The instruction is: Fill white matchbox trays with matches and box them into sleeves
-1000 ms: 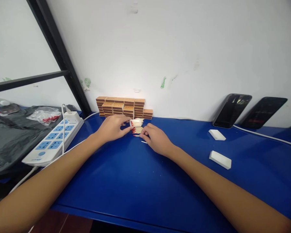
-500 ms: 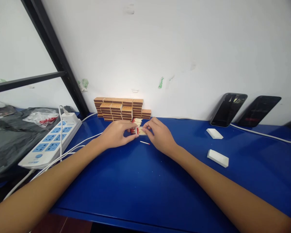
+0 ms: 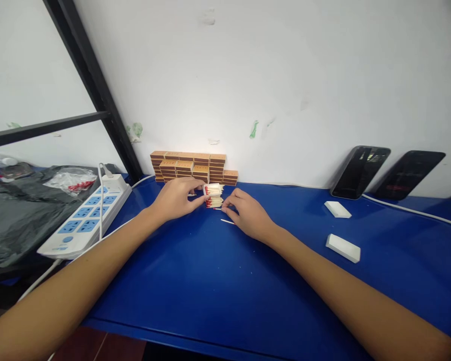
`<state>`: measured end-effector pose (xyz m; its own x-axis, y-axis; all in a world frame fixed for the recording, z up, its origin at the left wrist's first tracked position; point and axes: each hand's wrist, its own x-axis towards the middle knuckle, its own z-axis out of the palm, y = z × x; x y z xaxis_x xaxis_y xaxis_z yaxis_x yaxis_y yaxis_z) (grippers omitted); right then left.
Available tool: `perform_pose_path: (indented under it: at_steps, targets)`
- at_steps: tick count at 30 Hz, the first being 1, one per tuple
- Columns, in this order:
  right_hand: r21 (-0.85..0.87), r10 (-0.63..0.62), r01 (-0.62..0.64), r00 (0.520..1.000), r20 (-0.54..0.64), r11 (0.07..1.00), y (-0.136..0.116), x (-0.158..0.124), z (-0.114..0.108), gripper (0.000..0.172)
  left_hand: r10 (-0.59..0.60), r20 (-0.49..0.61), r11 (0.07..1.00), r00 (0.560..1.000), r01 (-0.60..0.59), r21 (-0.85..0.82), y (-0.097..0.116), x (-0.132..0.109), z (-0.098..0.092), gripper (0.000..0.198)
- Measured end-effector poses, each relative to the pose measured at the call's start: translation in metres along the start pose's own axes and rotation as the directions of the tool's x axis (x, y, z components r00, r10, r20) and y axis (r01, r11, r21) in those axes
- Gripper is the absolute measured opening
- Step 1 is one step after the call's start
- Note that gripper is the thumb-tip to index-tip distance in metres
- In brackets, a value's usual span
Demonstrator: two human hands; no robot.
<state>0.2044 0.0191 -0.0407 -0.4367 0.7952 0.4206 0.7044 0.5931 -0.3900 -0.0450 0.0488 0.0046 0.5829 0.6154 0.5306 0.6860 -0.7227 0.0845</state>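
My left hand (image 3: 176,198) grips the left end of a small white matchbox tray (image 3: 205,190) between thumb and fingers. Red-tipped matches (image 3: 214,190) lie side by side in it. Just in front of the tray is a pile of loose matches (image 3: 215,202), heads to the left. My right hand (image 3: 248,213) is pinched at the right end of a single match (image 3: 217,209), beside the pile. Another match (image 3: 226,221) rests on the blue table (image 3: 210,281), its right end at my right fingers.
Stacked brown matchboxes (image 3: 193,163) stand against the wall behind my hands. Two white trays (image 3: 343,248) lie at the right, with two dark phones (image 3: 361,172) leaning behind them. A white power strip (image 3: 86,215) with cables sits at the left, near a black plastic sheet (image 3: 18,220).
The tray in my left hand has moved back, away from me, uncovering the loose pile in front. My right fingers have left the tray area and now pinch a single match. The view has shifted slightly.
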Motion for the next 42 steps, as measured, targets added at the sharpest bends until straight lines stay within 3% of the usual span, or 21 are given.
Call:
perform_pose_path:
  at_steps: [7, 30, 36, 39, 42]
  targets:
    - [0.04, -0.05, 0.048, 0.998, 0.042, 0.998, -0.005, 0.0, 0.003, 0.009, 0.004, -0.001, 1.0, 1.0, -0.004, 0.026, 0.002, 0.0, -0.001, 0.027]
    - [0.061, 0.006, -0.01, 0.998, 0.058, 0.998, -0.003, 0.0, 0.0, 0.001, 0.02, 0.013, 0.999, 1.0, -0.02, 0.049, 0.002, -0.001, -0.001, 0.026]
    - [0.013, 0.011, -0.013, 0.995, 0.097, 1.0, -0.003, 0.0, -0.001, 0.009, 0.01, 0.041, 0.998, 0.999, -0.012, 0.055, 0.001, -0.001, -0.001, 0.032]
    - [0.031, 0.005, -0.006, 0.999, 0.042, 1.0, -0.003, 0.0, -0.006, 0.007, 0.02, 0.082, 0.999, 0.996, -0.023, 0.039, 0.0, -0.002, 0.001, 0.033]
    - [0.06, 0.045, -0.038, 0.993, -0.109, 0.997, -0.003, 0.001, -0.011, 0.005, 0.049, 0.116, 0.999, 0.992, -0.049, -0.001, 0.003, -0.002, 0.003, 0.033]
